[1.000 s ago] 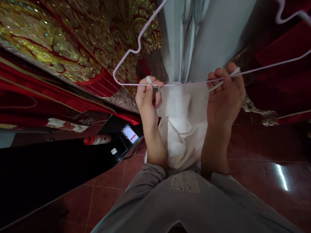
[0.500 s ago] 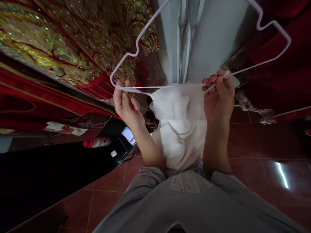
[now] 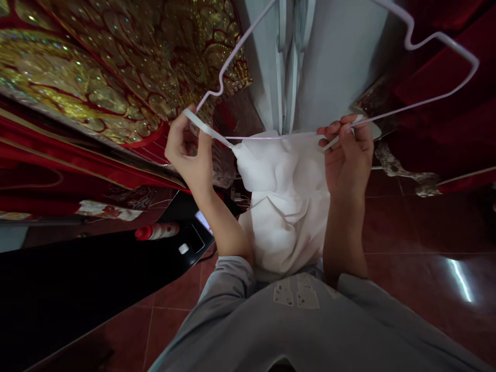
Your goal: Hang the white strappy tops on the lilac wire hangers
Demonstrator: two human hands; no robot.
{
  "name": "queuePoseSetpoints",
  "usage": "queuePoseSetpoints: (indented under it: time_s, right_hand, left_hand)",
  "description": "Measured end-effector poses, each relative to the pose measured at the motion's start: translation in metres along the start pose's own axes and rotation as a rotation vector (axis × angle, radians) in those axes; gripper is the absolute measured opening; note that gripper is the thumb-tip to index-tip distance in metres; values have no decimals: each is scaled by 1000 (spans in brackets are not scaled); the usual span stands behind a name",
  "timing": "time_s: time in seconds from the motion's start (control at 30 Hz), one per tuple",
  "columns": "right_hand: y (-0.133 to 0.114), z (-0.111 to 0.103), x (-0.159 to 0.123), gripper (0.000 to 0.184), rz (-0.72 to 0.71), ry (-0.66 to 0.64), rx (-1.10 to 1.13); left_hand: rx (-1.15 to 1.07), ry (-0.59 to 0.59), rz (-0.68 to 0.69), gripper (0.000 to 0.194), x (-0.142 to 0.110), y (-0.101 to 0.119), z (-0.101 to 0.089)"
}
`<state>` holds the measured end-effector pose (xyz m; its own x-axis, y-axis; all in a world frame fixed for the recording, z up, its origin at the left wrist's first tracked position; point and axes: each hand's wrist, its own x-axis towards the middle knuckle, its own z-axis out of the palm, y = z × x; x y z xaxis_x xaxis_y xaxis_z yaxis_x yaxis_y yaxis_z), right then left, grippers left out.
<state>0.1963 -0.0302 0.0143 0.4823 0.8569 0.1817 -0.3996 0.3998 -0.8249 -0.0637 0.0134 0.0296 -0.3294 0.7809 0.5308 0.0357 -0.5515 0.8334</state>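
A white garment (image 3: pixel 287 206) hangs down in front of my body below a pale lilac clothes hanger (image 3: pixel 411 105). My left hand (image 3: pixel 189 155) pinches the garment's left strap (image 3: pixel 211 130) and stretches it up and outward over the hanger's left lower corner, which the fingers partly hide. My right hand (image 3: pixel 347 155) grips the hanger's bottom bar near its right side, together with the other white strap (image 3: pixel 331 142). Between the two hands, the bar runs along the garment's top edge.
Red and gold sequined clothes (image 3: pixel 127 67) hang close on the left, and dark red cloth (image 3: pixel 442 119) on the right. A black table (image 3: pixel 96 268) at lower left bears a red-capped bottle (image 3: pixel 157 231), a white case (image 3: pixel 183 249) and a phone (image 3: pixel 204 222). Red tiles (image 3: pixel 406 289) cover the floor.
My left hand has moved left and up, drawing the left strap outward around the hanger's corner. My right hand keeps its hold, while the hanger's right end has shifted slightly right.
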Motion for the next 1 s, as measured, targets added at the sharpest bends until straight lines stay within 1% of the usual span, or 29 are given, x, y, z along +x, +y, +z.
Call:
queuePoseSetpoints:
  time_s: [0.1, 0.17, 0.23, 0.3, 0.43, 0.5, 0.57, 0.6, 0.63, 0.7, 0.73, 0.77, 0.83, 0.87, 0.93, 1.0]
  right_hand:
    - [2, -1, 1, 15, -11, -7, 28]
    - [4, -3, 4, 16, -16, -11, 32]
    - [6, -5, 6, 17, -17, -7, 17]
    - [6, -6, 7, 16, -12, -11, 11]
    - [4, -3, 4, 14, 2, -38, 32]
    - [4, -1, 2, 15, 7, -44, 40]
    - [4, 0, 2, 16, 13, -50, 45]
    - [4, -1, 3, 16, 13, -49, 40]
    - [5, -2, 4, 17, 15, -51, 25]
    - [6, -5, 6, 16, 15, -49, -16]
    - [7, -7, 7, 16, 15, -50, -34]
    - [8, -8, 8, 15, 12, -52, -41]
    - [8, -8, 8, 12, 5, -59, -25]
    - [7, -7, 8, 10, 0, -60, -9]
    - [3, -5, 8, 7, -2, -65, 19]
    - [-5, -3, 10, 8, -19, -46, 17]
  left_hand:
    - [118, -142, 70, 21, 13, 6, -2]
    - [224, -215, 130, 22, 21, 11, 2]
    - [273, -250, 159, 21, 26, 17, 9]
    - [246, -267, 135, 17, 30, 24, 17]
    - [212, -218, -17, 12, 30, 35, 28]
    - [224, -219, 9, 11, 25, 34, 27]
    - [157, -202, 88, 17, 18, 25, 26]
    - [90, -149, 101, 21, 13, 18, 26]
    - [2, -61, 76, 24, 8, 11, 27]
    - [-186, 158, -107, 34, -5, -3, 31]
    - [-282, 227, -228, 33, -13, -8, 35]
    - [-361, 253, -334, 28, -20, -11, 40]
    - [-448, 211, -459, 15, -34, -13, 50]
    - [-476, 170, -472, 12, -40, -11, 55]
    - [-529, 101, -422, 11, -49, -6, 64]
    - [-571, 51, -330, 10, -55, 0, 68]
